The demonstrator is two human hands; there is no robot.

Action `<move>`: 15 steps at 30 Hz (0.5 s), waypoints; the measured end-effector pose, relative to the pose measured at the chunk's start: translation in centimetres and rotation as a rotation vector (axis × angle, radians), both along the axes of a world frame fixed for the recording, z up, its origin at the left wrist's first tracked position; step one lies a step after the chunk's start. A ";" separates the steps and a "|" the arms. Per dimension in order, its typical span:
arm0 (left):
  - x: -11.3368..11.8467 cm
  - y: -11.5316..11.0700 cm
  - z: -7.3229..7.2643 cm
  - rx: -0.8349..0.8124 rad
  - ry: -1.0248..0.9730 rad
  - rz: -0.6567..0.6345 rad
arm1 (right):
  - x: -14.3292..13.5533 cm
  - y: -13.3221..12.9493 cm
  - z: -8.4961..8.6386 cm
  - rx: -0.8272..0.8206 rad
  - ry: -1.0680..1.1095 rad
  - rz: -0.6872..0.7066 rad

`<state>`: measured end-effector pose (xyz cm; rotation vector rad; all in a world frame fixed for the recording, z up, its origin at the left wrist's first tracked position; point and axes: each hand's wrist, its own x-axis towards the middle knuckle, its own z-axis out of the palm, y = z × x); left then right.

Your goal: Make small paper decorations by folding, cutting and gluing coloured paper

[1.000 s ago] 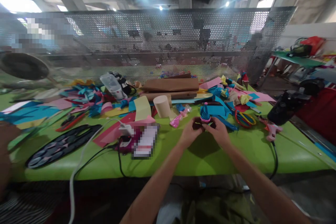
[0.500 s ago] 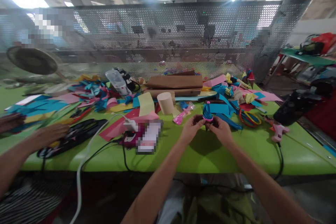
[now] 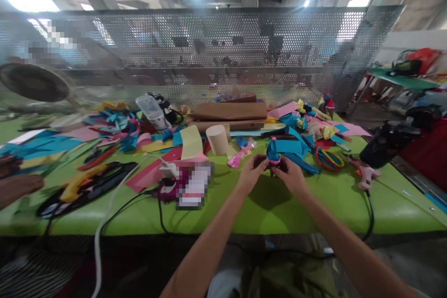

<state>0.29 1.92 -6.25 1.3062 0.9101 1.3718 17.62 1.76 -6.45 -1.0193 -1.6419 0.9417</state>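
A small blue swirled paper piece (image 3: 273, 150) with a pink tip and pink band stands upright between my hands. My left hand (image 3: 252, 171) pinches its lower left side. From the right, the fingers of my right hand (image 3: 290, 172) close on the same base. What lies under the pink band is mostly hidden by my fingers. Just behind the hands lie a pink plastic wrapper (image 3: 239, 154) and blue paper sheets (image 3: 292, 146).
Scissors with red and yellow handles (image 3: 328, 158) and a pink glue gun (image 3: 367, 177) lie to the right. A tape roll (image 3: 217, 139), a power strip (image 3: 171, 190) and a yellow glue gun (image 3: 78, 185) are to the left. Another person's hand (image 3: 21, 188) is at far left.
The other person's hand has moved left, off the yellow glue gun, which now shows fully. The view has shifted slightly. My hands keep their hold on the blue paper piece.
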 end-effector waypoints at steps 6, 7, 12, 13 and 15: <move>0.1 0.0 0.2 0.017 0.012 0.009 | 0.0 0.0 0.0 -0.002 0.012 0.000; 0.1 0.0 0.3 0.016 0.007 0.002 | 0.0 0.1 -0.1 -0.001 0.011 -0.001; 0.1 -0.2 0.5 0.027 0.007 0.003 | -0.1 0.3 -0.2 0.012 0.010 -0.019; 0.1 -0.2 0.5 0.028 0.013 0.012 | -0.1 0.3 -0.3 0.016 0.008 -0.021; 0.1 -0.2 0.6 0.017 0.012 0.020 | -0.1 0.2 -0.3 0.025 0.004 -0.021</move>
